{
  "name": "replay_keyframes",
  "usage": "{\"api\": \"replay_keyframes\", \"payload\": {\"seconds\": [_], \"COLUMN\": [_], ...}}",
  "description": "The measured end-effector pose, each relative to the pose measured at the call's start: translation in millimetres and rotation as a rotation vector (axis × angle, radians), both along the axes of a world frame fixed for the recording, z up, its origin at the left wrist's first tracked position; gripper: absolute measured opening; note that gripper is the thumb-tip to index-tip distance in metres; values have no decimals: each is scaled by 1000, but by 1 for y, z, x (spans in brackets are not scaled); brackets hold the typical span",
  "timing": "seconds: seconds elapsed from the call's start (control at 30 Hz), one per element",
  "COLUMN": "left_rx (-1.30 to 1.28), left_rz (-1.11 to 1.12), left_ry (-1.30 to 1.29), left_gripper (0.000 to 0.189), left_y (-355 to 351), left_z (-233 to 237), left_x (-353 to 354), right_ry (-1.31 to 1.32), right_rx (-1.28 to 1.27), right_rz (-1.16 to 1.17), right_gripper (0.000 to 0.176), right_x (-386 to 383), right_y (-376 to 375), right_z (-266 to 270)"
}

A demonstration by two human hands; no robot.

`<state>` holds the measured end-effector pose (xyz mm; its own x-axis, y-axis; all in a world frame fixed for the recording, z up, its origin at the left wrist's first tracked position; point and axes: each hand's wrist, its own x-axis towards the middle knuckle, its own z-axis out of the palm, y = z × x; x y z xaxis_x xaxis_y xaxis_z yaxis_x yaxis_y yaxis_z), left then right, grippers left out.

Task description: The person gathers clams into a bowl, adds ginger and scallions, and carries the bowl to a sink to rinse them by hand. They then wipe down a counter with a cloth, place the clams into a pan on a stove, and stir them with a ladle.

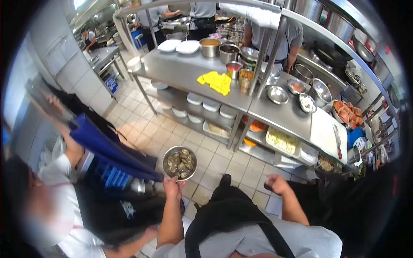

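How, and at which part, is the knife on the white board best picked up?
Grip the red handle, coming from above at the board's near edge. The knife lies flat, handle toward that edge and blade pointing away, so this approach should keep fingers off the blade.

I monitor one view: head camera, worn at wearer's eye level, facing forward and steeply down. Lens reads wide (dark rounded border, bent straight edges). Nearest, bottom edge: wearer's black apron (223, 215). Arm's reach, below centre: left hand (173, 188) at steel bowl (180, 163), right hand (277, 184). Beyond: tiled floor (211, 161), then metal worktable (167, 71). Left side: co-worker (64, 193), close. Top: farther kitchen.
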<state>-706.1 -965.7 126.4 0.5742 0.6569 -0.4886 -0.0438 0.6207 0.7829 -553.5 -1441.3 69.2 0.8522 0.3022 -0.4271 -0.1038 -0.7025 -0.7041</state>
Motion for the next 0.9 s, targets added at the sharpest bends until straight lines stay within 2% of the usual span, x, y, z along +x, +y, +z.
{"api": "replay_keyframes", "payload": {"seconds": [0.03,0.07,0.13,0.2,0.23,0.27,0.3,0.33,0.43,0.47,0.5,0.57,0.6,0.67,0.73,0.77,0.8,0.83,0.9], "left_rx": [9,5,-16,-4,4,11,12,10,1,11,16,6,9,4,1,362,725,723,267], "left_rz": [-9,-3,4,23,41,37,53,65,81,92,80,65,74,30,-17,-116,-211,-233,-222], "left_ry": [-19,-14,7,-1,-18,-41,-19,5,-6,-30,-39,13,33,-4,-37,26,76,70,-39], "left_gripper": [18,18,18,18,18,18,18,18,18,18,18,19,20,19,19,19,19,19,19], "left_y": [9,13,30,43,50,57,63,70,94,106,117,141,153,185,221,238,254,269,300], "left_z": [2,8,11,9,7,6,9,13,-7,-14,-16,-12,-10,-18,-33,-46,-52,-45,-25], "left_x": [17,32,60,77,91,103,110,114,125,133,141,158,169,193,217,227,239,252,286], "right_ry": [-114,-181,-396,-525,-635,-793,-1046,-1079,-1484,-1523,-1558,-1461,-1461,-1097,-1055,-1009,-1113,-1103,-1045], "right_rx": [139,-20,53,164,284,325,229,331,58,-29,-118,-302,-314,-531,-643,-746,-765,-779,-816], "right_rz": [-44,-37,-23,-23,28,67,203,180,265,256,243,101,83,58,-8,-48,67,51,-52], "right_gripper": [26,26,25,32,34,33,34,33,35,34,34,37,37,25,25,25,25,25,25], "right_x": [41,70,140,174,207,215,236,248,306,321,334,362,360,360,379,395,429,428,423], "right_y": [2,29,57,110,118,142,158,178,227,247,267,300,316,347,365,374,361,368,379], "right_z": [1,77,158,288,318,371,415,452,549,576,600,640,649,664,666,667,669,671,676]}}
